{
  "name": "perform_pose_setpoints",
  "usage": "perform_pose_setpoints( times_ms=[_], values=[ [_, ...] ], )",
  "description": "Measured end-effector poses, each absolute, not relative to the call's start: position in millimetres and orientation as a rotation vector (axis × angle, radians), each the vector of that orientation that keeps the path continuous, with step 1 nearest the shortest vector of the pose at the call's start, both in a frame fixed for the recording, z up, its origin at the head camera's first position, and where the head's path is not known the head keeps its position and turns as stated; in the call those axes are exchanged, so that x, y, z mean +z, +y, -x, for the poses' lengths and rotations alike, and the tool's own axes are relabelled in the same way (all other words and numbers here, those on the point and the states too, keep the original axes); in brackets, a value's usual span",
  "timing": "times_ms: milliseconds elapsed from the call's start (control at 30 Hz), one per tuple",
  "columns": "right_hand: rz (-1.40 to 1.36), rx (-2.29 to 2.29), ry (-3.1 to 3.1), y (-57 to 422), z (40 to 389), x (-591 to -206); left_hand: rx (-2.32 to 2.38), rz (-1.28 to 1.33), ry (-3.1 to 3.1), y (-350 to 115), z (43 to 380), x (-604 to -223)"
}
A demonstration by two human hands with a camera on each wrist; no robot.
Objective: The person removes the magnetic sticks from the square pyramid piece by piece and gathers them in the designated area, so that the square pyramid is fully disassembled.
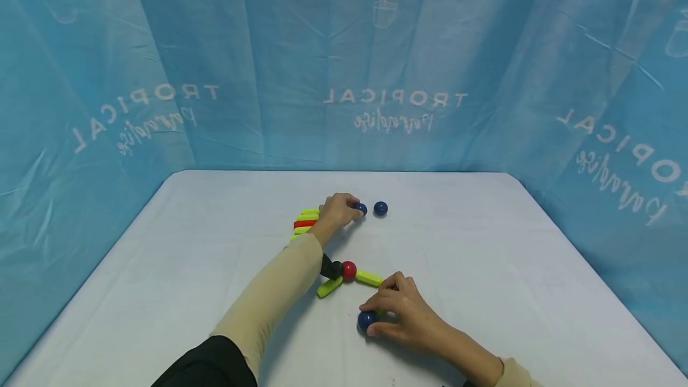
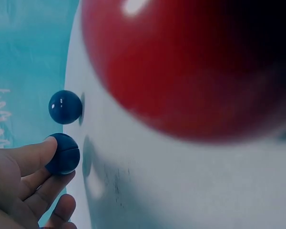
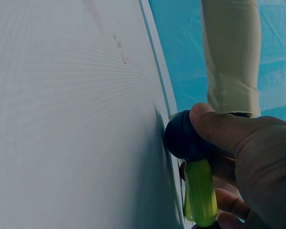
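At the far middle of the table, my left hand [image 1: 341,210] pinches a dark blue ball [image 2: 64,153] between thumb and fingers. A second blue ball [image 1: 380,208] sits just right of it. Nearer the front, my right hand [image 1: 405,314] grips another blue ball [image 1: 367,320] with its thumb and fingers. A yellow-green rod [image 3: 200,193] extends from that ball, under the fingers. Between the two hands lies a red ball [image 1: 349,270] with one yellow-green rod [image 1: 368,278] running toward the right hand and another rod [image 1: 329,288] angled front-left.
Several yellow-green rods [image 1: 302,230] and a red rod [image 1: 305,224] lie side by side beyond the left forearm, partly covered by it. The white table [image 1: 215,226] is bordered by a blue printed curtain [image 1: 290,76]. A large red ball [image 2: 181,76] fills the left wrist view's upper right.
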State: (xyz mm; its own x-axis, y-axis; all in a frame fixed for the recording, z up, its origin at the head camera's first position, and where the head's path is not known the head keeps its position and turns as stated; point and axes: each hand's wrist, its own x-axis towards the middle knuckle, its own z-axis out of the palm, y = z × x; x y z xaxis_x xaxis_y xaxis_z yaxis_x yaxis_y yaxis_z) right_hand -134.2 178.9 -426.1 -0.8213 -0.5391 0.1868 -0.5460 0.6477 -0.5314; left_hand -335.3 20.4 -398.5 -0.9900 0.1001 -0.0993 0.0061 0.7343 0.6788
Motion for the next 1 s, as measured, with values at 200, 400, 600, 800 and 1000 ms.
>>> perform_pose_setpoints(
  times_ms=[200,400,600,800,1000],
  values=[
    [-0.930,0.911,-2.844,178.8,133.6,-426.0,1.039,-0.092,2.816,17.1,338.1,-401.6],
    [-0.950,0.892,-2.816,178.1,133.6,-425.9,1.022,-0.106,2.822,12.0,338.5,-402.7],
    [-0.947,0.887,-2.816,177.3,133.8,-425.8,1.031,-0.111,2.806,8.2,337.7,-400.6],
    [-0.936,0.888,-2.829,177.7,134.7,-425.5,1.067,-0.107,2.828,-1.3,337.2,-391.7],
    [-0.949,0.866,-2.807,178.2,134.0,-427.2,1.155,-0.171,2.836,-14.4,326.4,-382.5]
  ],
)
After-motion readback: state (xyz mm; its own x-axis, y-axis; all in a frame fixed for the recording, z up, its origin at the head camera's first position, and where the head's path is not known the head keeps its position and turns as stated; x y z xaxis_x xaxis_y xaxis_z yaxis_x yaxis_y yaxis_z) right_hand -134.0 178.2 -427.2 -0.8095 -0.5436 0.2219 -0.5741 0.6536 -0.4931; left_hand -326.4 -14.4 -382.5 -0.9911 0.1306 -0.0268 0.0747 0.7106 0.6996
